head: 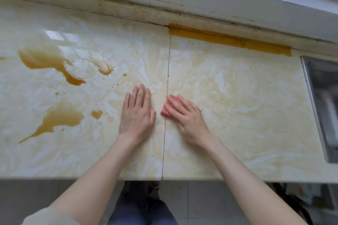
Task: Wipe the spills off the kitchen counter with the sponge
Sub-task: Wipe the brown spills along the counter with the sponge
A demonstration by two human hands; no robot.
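A flat pink rectangular sponge [165,111] lies on the cream, marble-patterned tabletop [247,118] just right of the dark seam [168,71] between its two slabs. Its near-left corner reaches that seam. Its long axis seems to run roughly left to right, but the right hand [186,117] covers most of it, leaving only the left end and a sliver at the right showing. That hand lies flat on top with straight fingers pressing down and no grip around the sponge; the thumb is hidden. The left hand [137,115] rests palm down on the tabletop just left of the seam, fingers straight and together, holding nothing.

Amber-brown liquid spills spread well left of both hands: a large upper puddle [45,60], a lower puddle with a thin tail [62,117], and a small blot [96,114] near the left hand. A mustard-yellow strip [228,39] runs along the back edge. A steel sink [321,106] is cut off at the right edge and blurred.
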